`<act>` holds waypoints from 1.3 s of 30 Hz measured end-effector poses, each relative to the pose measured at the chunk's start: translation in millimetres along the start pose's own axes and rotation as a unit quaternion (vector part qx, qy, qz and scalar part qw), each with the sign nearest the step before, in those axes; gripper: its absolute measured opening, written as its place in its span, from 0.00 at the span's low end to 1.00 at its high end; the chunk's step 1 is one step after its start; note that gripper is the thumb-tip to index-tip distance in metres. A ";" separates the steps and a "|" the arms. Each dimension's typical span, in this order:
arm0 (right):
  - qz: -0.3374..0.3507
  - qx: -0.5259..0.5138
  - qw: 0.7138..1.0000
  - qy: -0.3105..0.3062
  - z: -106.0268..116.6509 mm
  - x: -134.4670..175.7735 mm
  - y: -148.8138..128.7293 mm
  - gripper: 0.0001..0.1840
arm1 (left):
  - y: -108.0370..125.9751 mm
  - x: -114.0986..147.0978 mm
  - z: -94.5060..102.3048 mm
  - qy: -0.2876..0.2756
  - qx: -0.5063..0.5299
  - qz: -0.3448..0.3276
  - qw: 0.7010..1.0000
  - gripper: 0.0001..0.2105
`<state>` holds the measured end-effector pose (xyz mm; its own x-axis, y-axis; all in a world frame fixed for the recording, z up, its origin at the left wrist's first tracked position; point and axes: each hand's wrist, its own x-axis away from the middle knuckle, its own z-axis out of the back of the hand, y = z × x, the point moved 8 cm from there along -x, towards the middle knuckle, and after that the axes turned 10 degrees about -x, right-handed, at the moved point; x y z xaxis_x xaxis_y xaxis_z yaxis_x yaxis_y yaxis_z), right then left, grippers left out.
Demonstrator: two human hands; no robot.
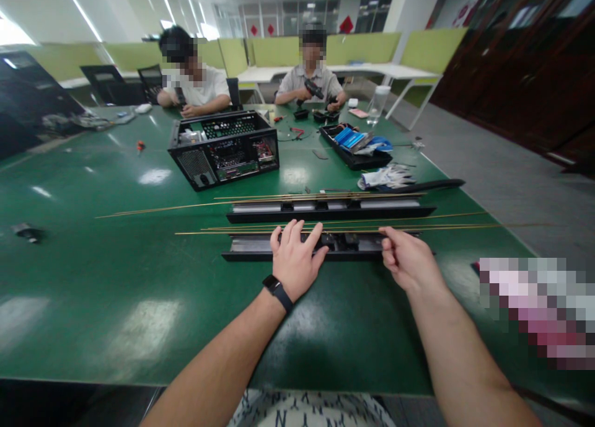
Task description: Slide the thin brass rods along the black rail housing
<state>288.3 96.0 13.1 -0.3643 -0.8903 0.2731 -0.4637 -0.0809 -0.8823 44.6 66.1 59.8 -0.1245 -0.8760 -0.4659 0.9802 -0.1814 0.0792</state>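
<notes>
Fingers spread, my left hand (pixel 297 256) lies over the nearer black and silver rail (pixel 253 245), its fingertips at several thin brass-coloured rods (pixel 223 231) stretched along the rail. Farther right, my right hand (pixel 409 256) is closed, the index finger and thumb pinching at these rods above the rail's right part; its other fingers are curled under. Dark blocks (pixel 351 241) sit in the rail's channel between my hands. Just beyond lies a second similar rail (pixel 260 208), with more thin rods (pixel 186 206) along its far side, sticking out to the left.
An opened black computer case (pixel 223 154) stands beyond the rails. Right of it are a black tray (pixel 357 160) with blue items, and white gloves (pixel 388 177). Two people sit across the green table (pixel 116 278); one holds a power drill (pixel 313 88). A small dark part (pixel 28 232) lies far left.
</notes>
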 end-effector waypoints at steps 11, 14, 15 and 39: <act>0.008 -0.012 0.999 0.029 3.5 0.1 -1.6 0.05 | -0.6 -0.2 -1.2 -0.007 -0.004 0.000 1.000 0.22; 0.010 -0.013 0.999 0.036 4.4 0.4 -2.5 0.06 | -0.6 -0.2 -0.8 -0.006 -0.002 0.001 1.000 0.22; 0.011 -0.013 0.999 0.037 4.6 0.5 -2.9 0.07 | -0.5 -0.1 -0.7 -0.005 -0.002 0.001 1.000 0.22; 0.027 0.009 0.999 0.030 5.5 -1.1 -3.0 0.10 | 0.0 -1.7 -1.0 0.001 0.007 0.020 1.000 0.18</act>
<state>294.6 94.7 13.3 -0.4365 -0.8649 0.2478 -0.4282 -0.0425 -0.9027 44.9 68.0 59.8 -0.0858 -0.8813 -0.4646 0.9819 -0.1538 0.1104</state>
